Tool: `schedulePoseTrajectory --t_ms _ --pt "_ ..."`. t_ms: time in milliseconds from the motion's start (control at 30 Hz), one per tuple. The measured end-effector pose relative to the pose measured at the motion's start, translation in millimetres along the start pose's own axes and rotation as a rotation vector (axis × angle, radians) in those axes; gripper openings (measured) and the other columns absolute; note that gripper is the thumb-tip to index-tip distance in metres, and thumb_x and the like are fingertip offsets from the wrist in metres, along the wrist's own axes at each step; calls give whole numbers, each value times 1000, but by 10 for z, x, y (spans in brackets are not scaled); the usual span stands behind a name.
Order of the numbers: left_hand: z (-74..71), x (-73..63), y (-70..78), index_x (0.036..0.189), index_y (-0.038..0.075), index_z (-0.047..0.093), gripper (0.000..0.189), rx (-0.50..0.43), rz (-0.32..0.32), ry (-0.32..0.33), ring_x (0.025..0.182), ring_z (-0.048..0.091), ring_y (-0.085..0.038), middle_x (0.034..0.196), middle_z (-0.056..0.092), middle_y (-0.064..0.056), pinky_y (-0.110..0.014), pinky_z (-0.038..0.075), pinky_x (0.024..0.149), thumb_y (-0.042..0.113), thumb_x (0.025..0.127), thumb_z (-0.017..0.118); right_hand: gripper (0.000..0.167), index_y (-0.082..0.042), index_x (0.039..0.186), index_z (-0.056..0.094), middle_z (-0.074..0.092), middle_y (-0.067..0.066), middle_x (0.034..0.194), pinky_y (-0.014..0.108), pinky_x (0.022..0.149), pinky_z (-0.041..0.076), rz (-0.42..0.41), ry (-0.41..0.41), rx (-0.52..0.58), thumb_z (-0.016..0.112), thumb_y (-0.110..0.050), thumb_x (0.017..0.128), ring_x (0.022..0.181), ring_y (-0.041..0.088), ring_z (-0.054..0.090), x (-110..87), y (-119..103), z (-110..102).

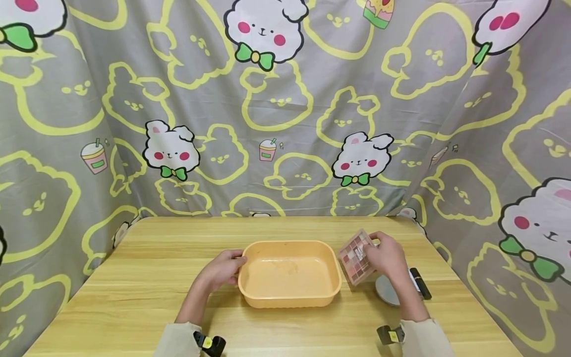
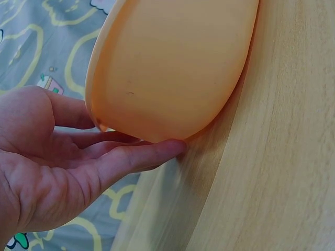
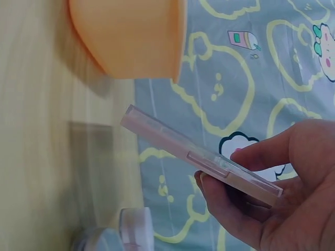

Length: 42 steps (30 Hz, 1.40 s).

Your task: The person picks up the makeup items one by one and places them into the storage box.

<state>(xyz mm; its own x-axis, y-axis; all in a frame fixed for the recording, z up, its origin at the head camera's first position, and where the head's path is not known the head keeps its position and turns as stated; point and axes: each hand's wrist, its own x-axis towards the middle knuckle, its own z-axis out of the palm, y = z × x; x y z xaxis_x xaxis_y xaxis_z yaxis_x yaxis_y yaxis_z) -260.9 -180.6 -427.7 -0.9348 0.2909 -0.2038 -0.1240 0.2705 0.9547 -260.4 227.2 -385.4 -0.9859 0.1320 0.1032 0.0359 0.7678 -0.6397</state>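
In the head view, a pale orange plastic basin [image 1: 290, 302] sits on the table with nothing inside it. My left hand [image 1: 219, 270] grips its left end; in the left wrist view, the thumb [image 2: 157, 151] lies along the basin [image 2: 172, 68] and the other fingers reach behind the rim. Just right of the basin, my right hand [image 1: 389, 255] holds an eyeshadow palette [image 1: 352, 260] at a tilt, its rows of pink and brown pans facing the basin. Seen edge-on in the right wrist view, the palette [image 3: 178, 149] is pinched between thumb and fingers above the table.
Beneath my right forearm lie a round silvery disc [image 1: 386, 291] and a black tube [image 1: 421, 283]. A white round container [image 3: 137, 230] shows low in the right wrist view. The wooden table [image 1: 147, 277] is bordered by a grey patterned curtain [image 1: 285, 193] behind and at both sides.
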Motion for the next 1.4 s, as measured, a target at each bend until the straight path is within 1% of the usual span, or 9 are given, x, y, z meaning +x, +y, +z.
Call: schedulePoseTrajectory --t_ms 233,367,467,633,767,867,967,1067,1400 --pt "-2 0 1 150 -10 37 48 -10 -3 0 105 65 -30 129 61 -28 -35 56 67 15 109 38 46 7 135 55 68 19 88 33 56 44 -21 19 -1 50 -20 97 72 24 59 -32 -65 -69" --pt "-5 -2 -1 150 -10 37 48 -15 -2 -1 106 65 -30 130 61 -28 -35 57 68 15 109 38 47 6 135 55 71 18 87 32 56 46 -26 26 -7 50 -21 97 70 23 61 -55 -105 -95" --pt "-8 2 -6 150 -10 37 48 -15 -5 3 107 66 -30 130 61 -27 -35 57 68 15 109 38 47 6 135 55 71 15 83 32 55 47 -22 26 -7 49 -22 97 68 22 61 -72 -134 -113" --pt "-11 7 -13 150 -9 38 48 -13 -8 5 107 66 -31 131 60 -27 -35 57 68 15 109 38 48 7 136 54 66 11 71 32 53 47 -8 12 14 50 -21 97 63 21 59 -92 -179 -129" --pt "-9 2 -16 150 -10 38 48 -12 -2 3 108 66 -31 131 60 -28 -36 58 70 16 109 38 48 8 136 54 70 17 83 33 53 52 4 7 56 50 -20 97 65 20 63 -114 -223 -133" --pt "-5 3 -12 149 -10 38 48 -13 -1 3 107 66 -31 130 60 -28 -36 58 69 15 109 38 47 8 135 55 71 23 98 33 55 54 2 21 80 51 -21 97 74 23 67 -129 -263 -127" --pt "-4 3 -6 149 -10 38 48 -15 -3 7 106 66 -30 129 60 -28 -36 57 68 15 109 38 47 7 134 55 71 26 105 33 60 55 -7 40 88 52 -21 97 83 28 70 -135 -309 -116" --pt "-4 4 -7 149 -10 38 47 -19 -3 9 104 66 -29 128 61 -28 -35 56 68 15 109 38 48 7 135 55 70 28 109 34 62 55 -15 48 100 52 -22 98 89 31 71 -145 -363 -108" --pt "-2 12 -14 148 -11 40 46 -29 0 14 103 65 -29 127 61 -28 -34 56 67 13 108 38 45 7 134 55 71 30 109 36 63 57 -39 41 149 57 -20 98 89 33 73 -202 -524 -33"
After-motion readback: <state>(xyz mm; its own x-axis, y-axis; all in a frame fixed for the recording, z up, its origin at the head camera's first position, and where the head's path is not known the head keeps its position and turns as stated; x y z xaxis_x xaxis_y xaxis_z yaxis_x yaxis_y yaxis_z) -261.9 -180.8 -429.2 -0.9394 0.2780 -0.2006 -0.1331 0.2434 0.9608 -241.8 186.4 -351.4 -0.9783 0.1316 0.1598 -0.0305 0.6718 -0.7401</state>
